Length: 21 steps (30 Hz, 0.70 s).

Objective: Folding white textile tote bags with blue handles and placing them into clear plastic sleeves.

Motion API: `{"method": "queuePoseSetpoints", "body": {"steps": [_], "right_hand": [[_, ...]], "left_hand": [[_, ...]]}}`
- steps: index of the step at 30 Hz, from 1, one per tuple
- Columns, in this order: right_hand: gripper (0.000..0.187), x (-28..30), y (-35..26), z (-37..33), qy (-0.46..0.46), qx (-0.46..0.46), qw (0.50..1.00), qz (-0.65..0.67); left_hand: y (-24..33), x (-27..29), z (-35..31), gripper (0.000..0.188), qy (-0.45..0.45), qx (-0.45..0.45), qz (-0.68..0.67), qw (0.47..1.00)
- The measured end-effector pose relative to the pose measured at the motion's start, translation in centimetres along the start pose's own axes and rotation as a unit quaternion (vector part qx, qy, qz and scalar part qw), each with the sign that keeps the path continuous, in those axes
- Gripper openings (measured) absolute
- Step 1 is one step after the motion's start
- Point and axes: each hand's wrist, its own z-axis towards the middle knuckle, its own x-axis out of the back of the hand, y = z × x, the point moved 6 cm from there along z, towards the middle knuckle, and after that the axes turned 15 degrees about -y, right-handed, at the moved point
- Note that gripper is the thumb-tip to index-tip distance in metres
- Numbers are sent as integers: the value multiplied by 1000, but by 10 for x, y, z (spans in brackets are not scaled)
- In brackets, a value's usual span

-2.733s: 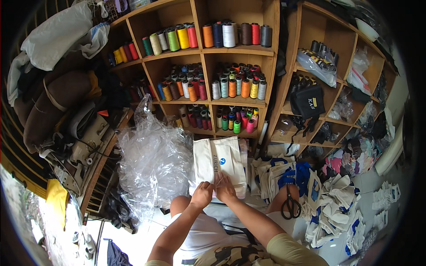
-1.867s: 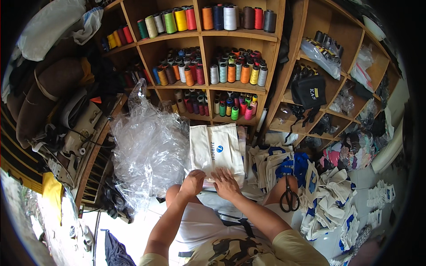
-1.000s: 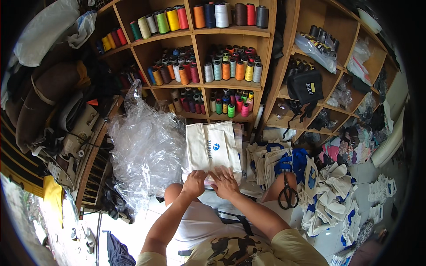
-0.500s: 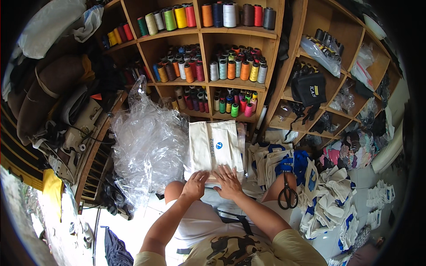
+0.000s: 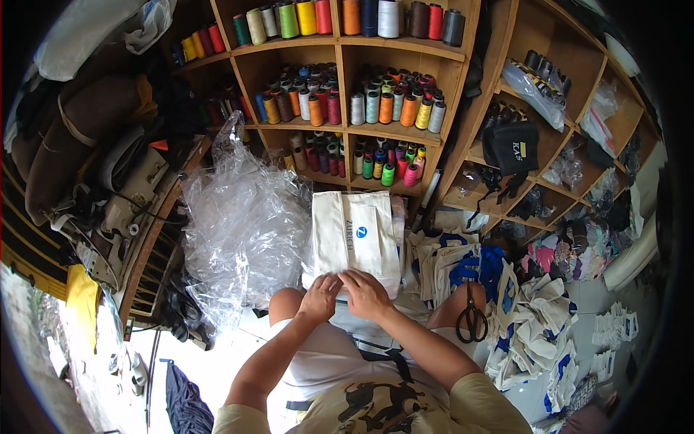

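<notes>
A folded cream canvas bag (image 5: 329,224) with a blue round logo and dark lettering lies in front of my knees. Thin clear plastic (image 5: 395,284) shows along its near and right edges, like a sleeve around or under it. At the near edge, my left hand (image 5: 319,298) has its fingers bent and drawn together on the plastic. My right hand (image 5: 366,295) meets it there, fingertips touching or nearly touching the left ones, fingers also together. What lies right under the fingertips is hidden. Black scissors (image 5: 471,322) rest by my right knee.
Crumpled clear plastic bags (image 5: 242,231) are heaped left of the canvas bag. Cream and blue fabric pieces (image 5: 531,325) pile up on the right. Thread spools (image 5: 387,108) fill the wooden shelves (image 5: 397,50) ahead. A sewing machine (image 5: 134,192) stands on the left.
My right hand has moved left from lying spread on the bag's near edge, and its fingers have closed up. My left hand has shifted slightly inward, so the hands meet.
</notes>
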Motion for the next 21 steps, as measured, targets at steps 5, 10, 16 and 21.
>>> {"method": "queuePoseSetpoints", "body": {"steps": [5, 10, 16, 21], "right_hand": [[69, -24, 14, 27, -52, 35, 997, -54], [75, -41, 30, 23, -128, -15, 991, -27], [66, -35, 21, 24, -144, 3, 987, -68], [50, -40, 7, 29, -169, -40, 978, -114]], "left_hand": [[0, 2, -3, 50, 4, 20, -3, 1000], [-14, 9, -12, 49, 62, -5, -152, 986], [-78, -18, -71, 24, 249, 326, -460, 788], [-86, -57, -64, 39, 133, 324, -460, 816]]}}
